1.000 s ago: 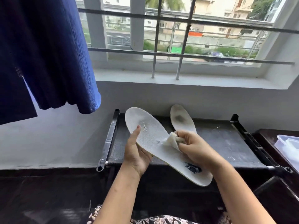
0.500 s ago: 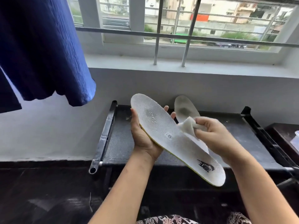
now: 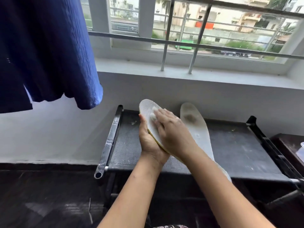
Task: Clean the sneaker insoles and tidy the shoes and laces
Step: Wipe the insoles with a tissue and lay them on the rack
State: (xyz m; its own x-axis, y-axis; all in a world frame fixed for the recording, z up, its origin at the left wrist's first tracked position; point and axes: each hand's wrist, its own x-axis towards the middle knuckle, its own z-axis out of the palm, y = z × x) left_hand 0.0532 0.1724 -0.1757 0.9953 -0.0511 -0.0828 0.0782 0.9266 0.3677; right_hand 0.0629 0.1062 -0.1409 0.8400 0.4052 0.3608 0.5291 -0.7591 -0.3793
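My left hand [image 3: 148,142] grips a white insole [image 3: 148,111] with a yellow edge from beneath, holding it tilted above the rack. My right hand [image 3: 171,130] lies flat over the insole's top face with straight fingers, pressing a small white wipe [image 3: 153,113] against the toe end. Only the insole's toe part shows past my hands. A second white insole [image 3: 195,129], with a grey smudge near its toe, lies flat on the dark rack top [image 3: 238,145] just right of my hands.
The rack has black metal side rails [image 3: 110,142]. A blue garment [image 3: 46,51] hangs at the upper left. Behind the rack are a grey wall and a barred window [image 3: 195,46]. A dark wooden surface with a clear plastic box edge [image 3: 301,150] sits at the right.
My right hand went from pinching the wipe off the insole's middle to pressing it flat on the toe end. The insole now stands steeper in my left hand.
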